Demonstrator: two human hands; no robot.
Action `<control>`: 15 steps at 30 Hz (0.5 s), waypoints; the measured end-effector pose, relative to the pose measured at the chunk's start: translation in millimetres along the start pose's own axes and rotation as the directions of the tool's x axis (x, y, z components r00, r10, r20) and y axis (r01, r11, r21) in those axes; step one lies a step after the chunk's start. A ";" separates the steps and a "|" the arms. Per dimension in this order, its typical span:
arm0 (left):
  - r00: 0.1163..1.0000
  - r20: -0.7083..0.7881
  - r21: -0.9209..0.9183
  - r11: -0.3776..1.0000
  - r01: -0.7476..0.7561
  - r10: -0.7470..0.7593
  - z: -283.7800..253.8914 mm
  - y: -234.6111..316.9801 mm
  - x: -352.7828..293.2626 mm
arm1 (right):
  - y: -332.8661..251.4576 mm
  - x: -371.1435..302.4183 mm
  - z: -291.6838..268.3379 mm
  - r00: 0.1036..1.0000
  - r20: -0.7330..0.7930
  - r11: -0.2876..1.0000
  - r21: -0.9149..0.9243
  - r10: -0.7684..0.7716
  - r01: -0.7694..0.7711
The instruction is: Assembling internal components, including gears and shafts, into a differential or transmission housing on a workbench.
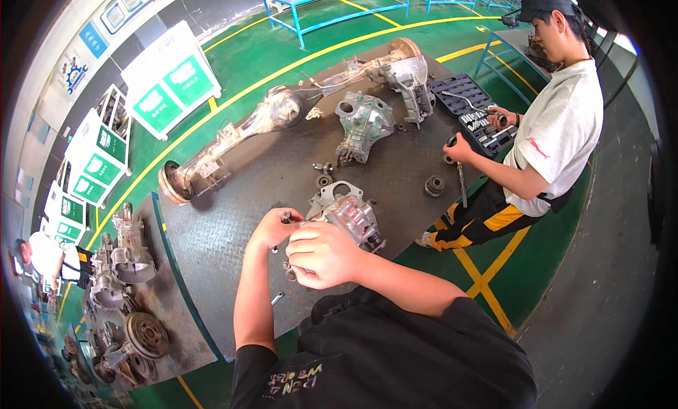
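My left hand (274,229) is closed, with a small dark metal piece (286,217) showing at its fingers. Beside it, my right hand (321,254) curls its fingers against the near left side of a metal gearbox housing (350,215). Another dark metal end (289,273) pokes out below the right hand. What both hands grip is mostly hidden by the fingers. A small wrench (277,297) lies on the table close to my left forearm. Small metal parts (323,179) sit just beyond the housing.
A long axle (275,112) spans the table's (205,239) far side, near a second housing (364,123). On the right a co-worker (558,119) holds metal parts beside an open socket set (470,102). A gear (434,186) lies nearby. Gearboxes (133,250) fill the left table.
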State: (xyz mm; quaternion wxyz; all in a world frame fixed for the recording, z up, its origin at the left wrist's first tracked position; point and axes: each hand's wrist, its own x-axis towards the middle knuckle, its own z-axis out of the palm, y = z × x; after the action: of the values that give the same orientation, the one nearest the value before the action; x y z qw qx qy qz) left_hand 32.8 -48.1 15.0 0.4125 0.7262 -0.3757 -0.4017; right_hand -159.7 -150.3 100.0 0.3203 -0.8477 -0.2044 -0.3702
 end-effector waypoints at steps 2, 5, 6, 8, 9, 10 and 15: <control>1.000 -0.012 -0.024 0.999 0.024 -0.024 3.8 1.9 1.6 | 0.8 0.4 -0.6 1.000 0.000 1.000 0.000 -0.002 0.002; 0.999 -0.045 0.074 0.997 -0.006 0.009 6.8 0.8 4.1 | 0.4 1.0 -0.5 1.000 -0.016 1.000 0.002 -0.011 0.011; 0.999 -0.029 0.066 0.998 -0.013 0.015 6.5 -0.3 4.9 | 0.4 1.2 -0.4 1.000 -0.008 1.000 -0.001 -0.008 0.008; 1.000 -0.015 0.057 0.998 -0.019 0.020 6.6 -2.9 5.4 | 0.8 1.2 0.0 1.000 0.001 1.000 -0.002 -0.004 0.004; 1.000 -0.018 0.026 0.999 -0.025 0.026 7.5 -1.9 4.4 | 0.9 0.9 -0.1 1.000 -0.004 1.000 0.000 -0.004 0.004; 0.999 -0.021 -0.005 1.000 -0.031 0.031 8.6 -0.9 3.5 | 1.0 0.6 -0.2 1.000 -0.008 1.000 0.003 -0.005 0.005; 0.994 -0.110 0.088 0.996 0.004 0.006 14.1 1.6 1.4 | 1.2 0.8 -0.2 1.000 0.007 1.000 -0.012 -0.012 0.012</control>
State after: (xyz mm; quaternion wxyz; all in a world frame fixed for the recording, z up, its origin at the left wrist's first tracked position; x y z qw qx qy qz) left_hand 20.5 -54.2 11.3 0.4002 0.7646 -0.3701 -0.3439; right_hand -158.6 -151.2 100.2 0.3123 -0.8496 -0.2083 -0.3704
